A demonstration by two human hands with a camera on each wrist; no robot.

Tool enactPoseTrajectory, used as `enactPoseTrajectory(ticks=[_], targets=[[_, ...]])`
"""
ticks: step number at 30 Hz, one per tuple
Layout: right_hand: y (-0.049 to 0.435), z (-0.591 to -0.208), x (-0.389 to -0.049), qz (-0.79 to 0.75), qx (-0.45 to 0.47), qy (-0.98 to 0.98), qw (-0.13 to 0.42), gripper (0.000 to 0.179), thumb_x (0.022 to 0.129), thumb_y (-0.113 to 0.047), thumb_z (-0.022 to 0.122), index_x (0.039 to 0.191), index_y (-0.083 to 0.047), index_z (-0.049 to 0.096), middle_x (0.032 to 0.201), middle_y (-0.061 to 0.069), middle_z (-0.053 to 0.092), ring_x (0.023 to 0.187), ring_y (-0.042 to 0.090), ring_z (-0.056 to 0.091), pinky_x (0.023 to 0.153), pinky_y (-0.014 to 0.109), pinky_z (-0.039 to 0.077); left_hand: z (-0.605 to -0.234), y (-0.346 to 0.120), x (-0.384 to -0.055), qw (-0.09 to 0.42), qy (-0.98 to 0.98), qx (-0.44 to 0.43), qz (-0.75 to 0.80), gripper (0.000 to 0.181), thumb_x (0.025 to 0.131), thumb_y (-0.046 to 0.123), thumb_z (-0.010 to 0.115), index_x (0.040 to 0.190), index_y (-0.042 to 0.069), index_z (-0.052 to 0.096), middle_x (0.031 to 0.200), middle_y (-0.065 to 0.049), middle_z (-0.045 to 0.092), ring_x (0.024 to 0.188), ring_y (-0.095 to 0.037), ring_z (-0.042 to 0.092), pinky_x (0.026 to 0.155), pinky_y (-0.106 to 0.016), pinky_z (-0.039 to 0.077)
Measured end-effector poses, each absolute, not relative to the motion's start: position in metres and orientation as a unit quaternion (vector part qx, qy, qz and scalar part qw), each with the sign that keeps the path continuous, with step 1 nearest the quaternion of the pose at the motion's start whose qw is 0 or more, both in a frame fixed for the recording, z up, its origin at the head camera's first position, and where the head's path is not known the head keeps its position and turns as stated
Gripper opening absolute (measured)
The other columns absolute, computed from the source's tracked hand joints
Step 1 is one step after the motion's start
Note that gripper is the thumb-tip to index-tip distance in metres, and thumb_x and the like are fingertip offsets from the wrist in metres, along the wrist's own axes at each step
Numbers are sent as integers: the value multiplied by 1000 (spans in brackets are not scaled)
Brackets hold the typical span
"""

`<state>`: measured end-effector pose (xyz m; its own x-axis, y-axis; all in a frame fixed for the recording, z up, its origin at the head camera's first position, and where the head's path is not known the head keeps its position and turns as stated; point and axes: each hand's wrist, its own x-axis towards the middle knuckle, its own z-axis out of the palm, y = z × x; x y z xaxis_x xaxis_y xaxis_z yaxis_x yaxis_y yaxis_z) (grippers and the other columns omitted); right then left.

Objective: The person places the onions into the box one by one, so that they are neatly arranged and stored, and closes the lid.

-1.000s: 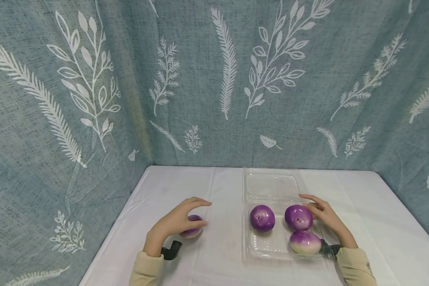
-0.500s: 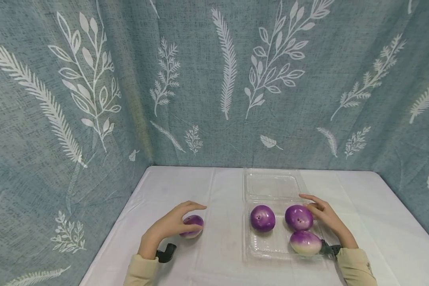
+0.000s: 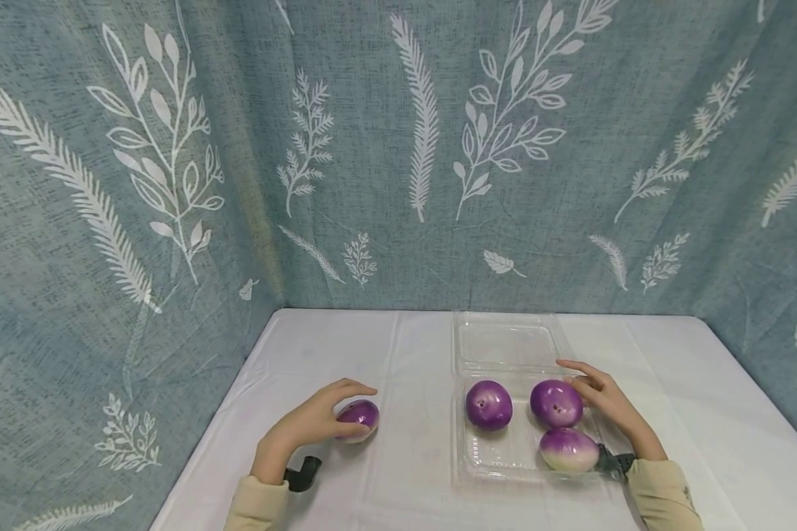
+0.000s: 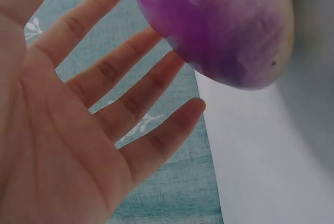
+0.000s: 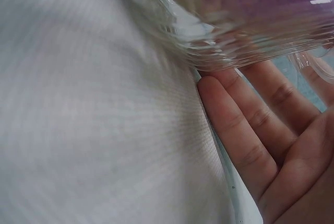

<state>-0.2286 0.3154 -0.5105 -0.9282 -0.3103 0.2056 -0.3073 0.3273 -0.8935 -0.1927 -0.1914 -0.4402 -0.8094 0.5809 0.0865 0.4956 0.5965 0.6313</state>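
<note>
My left hand (image 3: pixel 314 419) is around a glossy purple-and-white turnip-like vegetable (image 3: pixel 361 413) on the left of the table. In the head view its thumb overlaps the vegetable's front, with the fingers arched behind. The left wrist view shows the fingers spread and fairly straight, partly hidden by the vegetable (image 4: pixel 224 31); whether they touch it I cannot tell. At the right side of a clear plastic clamshell box (image 3: pixel 501 457), my right hand (image 3: pixel 604 402) rests with extended fingers against the wall (image 5: pixel 235 57). Three similar vegetables sit inside: left (image 3: pixel 488 405), back right (image 3: pixel 556 403) and front right (image 3: pixel 569 450).
The box's clear lid (image 3: pixel 507 343) lies folded back behind it. A white cloth (image 3: pixel 412 457) covers the table. A teal leaf-patterned curtain (image 3: pixel 372 147) rises at the back and sides. A dark wrist-camera piece (image 3: pixel 303 473) sits beneath the left wrist.
My left hand has shifted slightly left and toward the front, its fingers drawing nearer the vegetable. The right hand and the vegetables in the box stay in place.
</note>
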Motion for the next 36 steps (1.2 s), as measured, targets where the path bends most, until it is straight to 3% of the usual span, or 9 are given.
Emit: enactPoseTrajectory(ticks=[8, 16, 28, 36], targets=[[317, -510, -230, -550, -203, 810, -1, 39, 97, -9, 45, 132, 8, 40, 88, -16, 67, 80, 3, 64, 63, 27, 55, -443, -195, -191, 75, 889, 290, 345, 57, 78, 31, 74, 126, 7, 55, 124, -9, 54, 117, -32, 49, 95, -51, 43], [315, -510, -229, -552, -195, 811, 4, 40, 97, -10, 45, 133, 8, 39, 92, -19, 66, 83, 3, 64, 64, 27, 56, -445, -197, -191, 79, 885, 296, 352, 54, 77, 26, 75, 122, 3, 57, 117, -13, 57, 108, -35, 52, 88, -54, 47], [315, -509, -229, -557, -199, 806, 6, 40, 97, -9, 45, 133, 9, 38, 91, -17, 67, 81, 3, 64, 63, 28, 56, -445, -196, -193, 87, 882, 302, 352, 44, 80, 24, 73, 116, 3, 60, 113, -11, 59, 105, -31, 55, 82, -41, 53], [316, -509, -228, -558, -206, 804, 4, 40, 98, -8, 44, 132, 10, 38, 89, -16, 67, 80, 4, 64, 62, 28, 55, -451, -197, -192, 87, 884, 303, 346, 44, 80, 30, 72, 118, 9, 60, 116, -7, 57, 108, -27, 53, 86, -37, 50]])
